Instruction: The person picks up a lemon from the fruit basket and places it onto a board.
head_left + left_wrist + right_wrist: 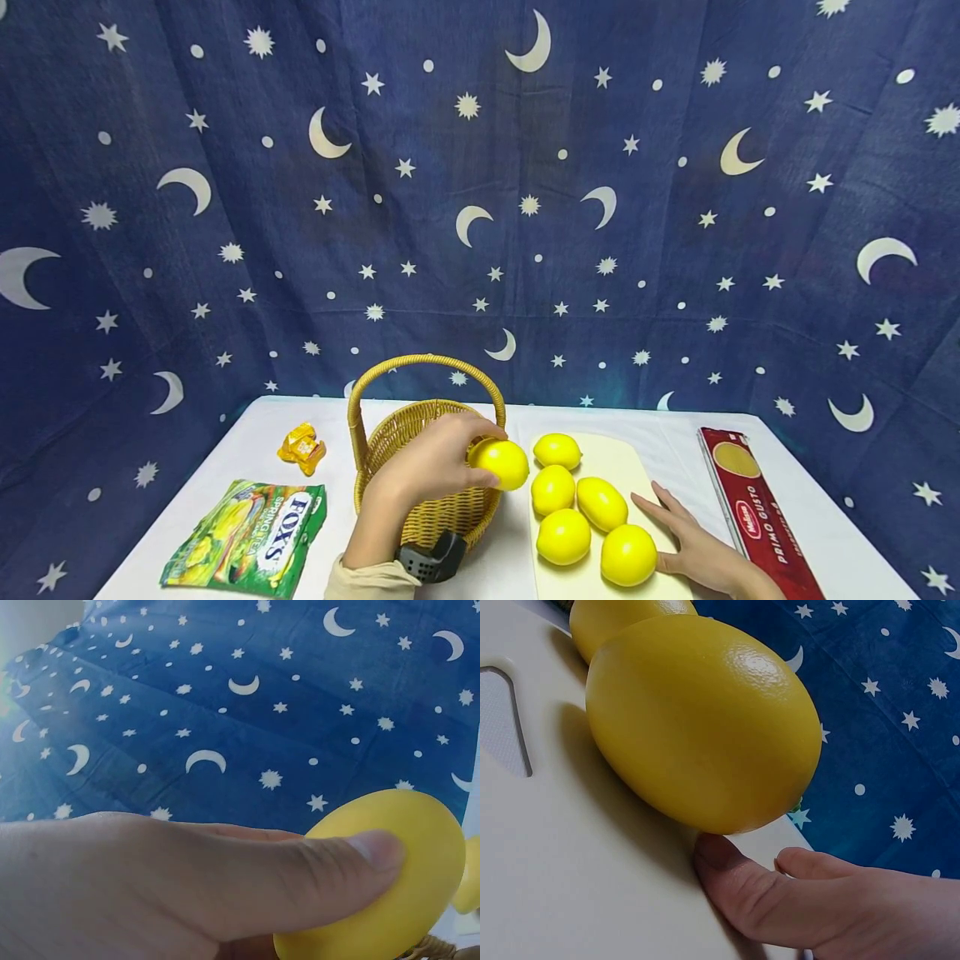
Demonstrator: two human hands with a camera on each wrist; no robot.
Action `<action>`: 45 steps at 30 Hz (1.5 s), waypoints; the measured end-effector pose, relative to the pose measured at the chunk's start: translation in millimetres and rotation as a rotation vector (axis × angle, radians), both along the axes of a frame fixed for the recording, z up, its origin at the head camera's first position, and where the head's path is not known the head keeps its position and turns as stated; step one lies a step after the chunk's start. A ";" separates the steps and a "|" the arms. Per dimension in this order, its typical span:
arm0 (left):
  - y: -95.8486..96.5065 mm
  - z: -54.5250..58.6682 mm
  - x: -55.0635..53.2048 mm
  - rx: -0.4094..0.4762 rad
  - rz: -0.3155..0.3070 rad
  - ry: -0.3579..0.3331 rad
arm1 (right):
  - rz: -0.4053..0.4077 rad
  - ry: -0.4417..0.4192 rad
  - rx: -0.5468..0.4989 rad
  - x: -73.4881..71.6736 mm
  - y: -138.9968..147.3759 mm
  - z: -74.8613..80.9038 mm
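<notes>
My left hand [442,457] pinches a lemon [501,464] over the right side of a wicker basket [453,508] with a tall handle. In the left wrist view the thumb presses along that lemon's [397,900] side. Several more lemons lie grouped on a cream cutting board [615,458] to the right of the basket. At the board's right edge rests my right hand [693,546], fingers spread, its thumb by the nearest lemon [628,555]. The right wrist view shows the thumb tip at the end of this lemon [705,727]. The basket's inside is partly hidden by my left hand.
A green Fox's candy bag [251,537] lies at the front left, with a crumpled orange wrapper [302,448] behind it. On the right is a long red pasta pack [757,508]. A blue moon-and-star cloth [480,167] hangs behind the white table [517,421].
</notes>
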State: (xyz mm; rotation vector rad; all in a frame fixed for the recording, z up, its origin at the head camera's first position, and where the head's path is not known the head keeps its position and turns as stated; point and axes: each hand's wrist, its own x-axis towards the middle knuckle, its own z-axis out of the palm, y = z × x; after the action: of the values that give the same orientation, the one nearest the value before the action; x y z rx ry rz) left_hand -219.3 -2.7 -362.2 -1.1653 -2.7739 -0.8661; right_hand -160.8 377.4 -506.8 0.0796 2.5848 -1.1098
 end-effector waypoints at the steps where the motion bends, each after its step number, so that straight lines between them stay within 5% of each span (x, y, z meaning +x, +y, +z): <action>1: 1.6 -0.4 0.4 -0.006 -0.004 0.005 | -0.002 -0.001 -0.001 -0.2 -0.1 -0.3; 26: 36.6 -11.1 3.7 -0.063 -0.060 0.011 | 0.032 0.032 -0.052 1.4 2.4 1.1; 45: 67.0 -42.1 0.1 -0.021 -0.105 0.008 | 0.028 0.017 -0.021 2.6 -1.0 3.4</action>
State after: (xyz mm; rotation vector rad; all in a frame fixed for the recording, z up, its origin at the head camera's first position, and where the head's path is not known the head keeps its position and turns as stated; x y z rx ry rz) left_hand -219.3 64.3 -404.4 -1.3256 -2.7440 -0.8394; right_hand -158.3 376.5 -503.4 0.0289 2.5809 -1.1317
